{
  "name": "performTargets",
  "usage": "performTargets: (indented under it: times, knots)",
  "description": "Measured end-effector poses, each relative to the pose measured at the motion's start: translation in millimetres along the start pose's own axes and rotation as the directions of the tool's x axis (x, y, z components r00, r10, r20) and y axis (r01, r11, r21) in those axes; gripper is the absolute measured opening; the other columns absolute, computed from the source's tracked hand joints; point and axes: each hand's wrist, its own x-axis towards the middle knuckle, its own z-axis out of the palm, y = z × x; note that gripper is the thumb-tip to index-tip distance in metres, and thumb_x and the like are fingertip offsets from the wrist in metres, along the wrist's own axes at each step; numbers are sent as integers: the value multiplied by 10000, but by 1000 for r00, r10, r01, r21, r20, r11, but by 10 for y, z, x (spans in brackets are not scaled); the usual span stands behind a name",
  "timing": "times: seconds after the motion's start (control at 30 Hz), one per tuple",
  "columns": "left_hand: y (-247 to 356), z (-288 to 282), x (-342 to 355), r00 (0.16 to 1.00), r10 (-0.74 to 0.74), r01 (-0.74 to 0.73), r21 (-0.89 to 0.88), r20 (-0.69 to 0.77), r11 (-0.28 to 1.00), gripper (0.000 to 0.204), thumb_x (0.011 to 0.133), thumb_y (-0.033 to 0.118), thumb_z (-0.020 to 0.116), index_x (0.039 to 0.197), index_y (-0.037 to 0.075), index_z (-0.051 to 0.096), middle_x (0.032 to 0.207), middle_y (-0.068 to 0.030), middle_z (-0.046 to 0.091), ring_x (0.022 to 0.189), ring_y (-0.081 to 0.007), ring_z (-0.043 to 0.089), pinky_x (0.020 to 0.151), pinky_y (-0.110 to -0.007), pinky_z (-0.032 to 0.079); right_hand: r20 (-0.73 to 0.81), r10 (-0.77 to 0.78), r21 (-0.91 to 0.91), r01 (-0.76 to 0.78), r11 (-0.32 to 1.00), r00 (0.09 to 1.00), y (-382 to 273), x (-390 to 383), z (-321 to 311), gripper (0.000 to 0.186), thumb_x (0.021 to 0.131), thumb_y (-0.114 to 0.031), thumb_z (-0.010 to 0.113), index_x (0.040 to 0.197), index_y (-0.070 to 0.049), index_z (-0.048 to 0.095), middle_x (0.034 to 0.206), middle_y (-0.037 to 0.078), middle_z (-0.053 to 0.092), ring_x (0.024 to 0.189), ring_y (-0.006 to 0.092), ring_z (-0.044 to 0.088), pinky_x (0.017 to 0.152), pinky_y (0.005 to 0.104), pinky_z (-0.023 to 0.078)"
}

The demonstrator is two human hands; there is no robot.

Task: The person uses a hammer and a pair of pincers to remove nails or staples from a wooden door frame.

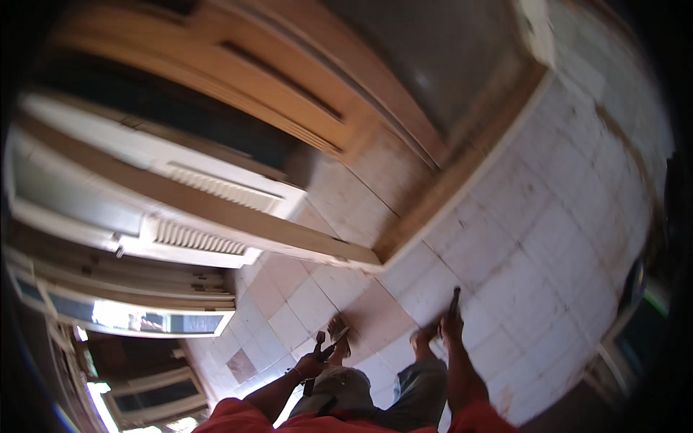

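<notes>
Floor (520, 231) was tiled, doors (198, 236) stood left. Left hand (310, 366) was closed round a dark tool (320, 338); right hand (451, 329) gripped a dark rod (455, 295).

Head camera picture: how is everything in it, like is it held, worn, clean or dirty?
Left hand: closed, gripping
Dark tool with a blocky end: held in the left hand
Right hand: closed, gripping
Slim dark tool: held in the right hand
Tiled floor: stained
Grey trousers: worn
White louvred panels: slats too small to tell
</notes>
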Motion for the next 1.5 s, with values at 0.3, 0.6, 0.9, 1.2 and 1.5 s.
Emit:
performTargets:
  times: [0.3,0.6,0.9,1.2,1.5]
  knots:
    - [-546,-1059,-314,953,205,-239,-136,-225,961,536,806,503,729,1165,110,665,1004,-178,727,944,-351,707,830,-453,546,-5,-679,-259,655,710,734,-2997,-477,645,525,800,-5,611,1325,3,595,1049,151,613,775,228,664,602,344,578]
    - [-1399,-2224,291,955,119,-250,-519,-271,817,405,790,322,799,1136,135,703,916,-81,694,799,-182,661,691,-359,548,301,-943,-302,924,-234,-140,-7919,-2877,2367,437,909,-14,603,1345,-22,575,1203,224,660,1085,361,665,916,408,525]
    - [-2138,-3426,423,981,-105,-112,-921,-162,372,372,849,170,756,1168,12,644,878,-136,642,698,-257,649,558,-413,552,536,-710,-782,49,-622,-456,-10161,-4617,3708,618,741,4,678,1327,-185,620,1327,115,619,1329,308,499,1183,601,205]
    - [-3162,-3000,1047,976,-199,70,-734,-90,676,480,858,297,741,1205,-12,620,991,-147,689,896,-262,683,768,-421,548,648,-745,-757,-235,-609,-155,-10706,-5313,4337,587,712,-301,781,1279,-215,657,1421,79,555,1505,360,202,1162,733,29]
    - [-3209,-2920,1127,995,-93,38,-792,-24,609,463,863,283,740,1208,0,619,982,-145,687,879,-259,680,757,-420,551,799,-580,-562,-546,-622,-161,-10923,-5627,4549,478,749,-276,739,1222,-210,707,1323,86,597,1407,333,360,1159,714,102]
